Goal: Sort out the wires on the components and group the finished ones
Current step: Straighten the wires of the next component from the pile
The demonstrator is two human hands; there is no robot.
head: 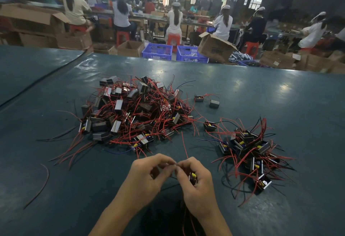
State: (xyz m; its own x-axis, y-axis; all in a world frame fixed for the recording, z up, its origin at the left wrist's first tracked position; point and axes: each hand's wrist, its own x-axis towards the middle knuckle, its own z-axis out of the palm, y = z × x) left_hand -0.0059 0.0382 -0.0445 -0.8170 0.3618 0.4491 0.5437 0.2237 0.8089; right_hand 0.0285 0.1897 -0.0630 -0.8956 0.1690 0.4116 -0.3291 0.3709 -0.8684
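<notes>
A small component [193,178] with yellow tape sat in the right hand [198,187], low in the middle and near the tabletop [280,94] edge. The curled fingers [188,164] gripped it. The left hand [145,176] met the right one at the fingertips, pinching a red wire [184,146] that rose upward. Behind lay a large pile [134,112] of tangled components, and to the right a smaller pile [250,153]. The tabletop was dark teal and shiny. Beyond stood blue crates [157,51], cardboard boxes [130,48] and workers [121,13] seated on red stools [122,37].
</notes>
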